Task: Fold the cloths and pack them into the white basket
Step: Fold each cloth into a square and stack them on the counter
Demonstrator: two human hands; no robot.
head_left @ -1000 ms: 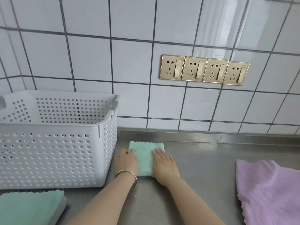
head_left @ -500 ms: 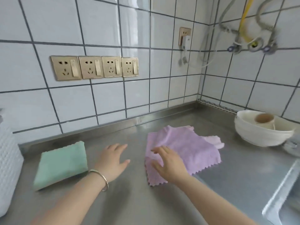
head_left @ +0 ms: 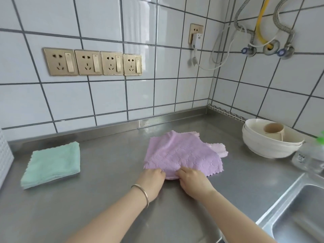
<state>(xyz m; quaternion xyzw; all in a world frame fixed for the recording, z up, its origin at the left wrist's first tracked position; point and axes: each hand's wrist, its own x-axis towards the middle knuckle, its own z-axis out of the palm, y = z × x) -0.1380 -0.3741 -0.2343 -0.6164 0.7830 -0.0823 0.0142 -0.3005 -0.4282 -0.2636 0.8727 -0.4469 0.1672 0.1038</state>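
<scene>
Both hands pinch the near edge of the purple cloth point(head_left: 182, 155), which lies spread on the steel worktop point(head_left: 108, 199): left hand point(head_left: 152, 181) and right hand point(head_left: 193, 183) side by side. The folded green cloth point(head_left: 52, 163) lies well apart to the left.

Steel counter point(head_left: 114, 199): green cloth point(head_left: 52, 163) (folded), purple cloth point(head_left: 182, 155), bowls point(head_left: 270, 146).

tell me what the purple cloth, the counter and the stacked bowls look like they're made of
Purple cloth: soft, likely microfibre, matte, with embossed pattern and zigzag-cut edges.
Counter: probably stainless steel, brushed grey with dull reflections.
Stacked bowls: cream, smooth and matte; plastic or melamine perhaps, hard to tell.
</scene>
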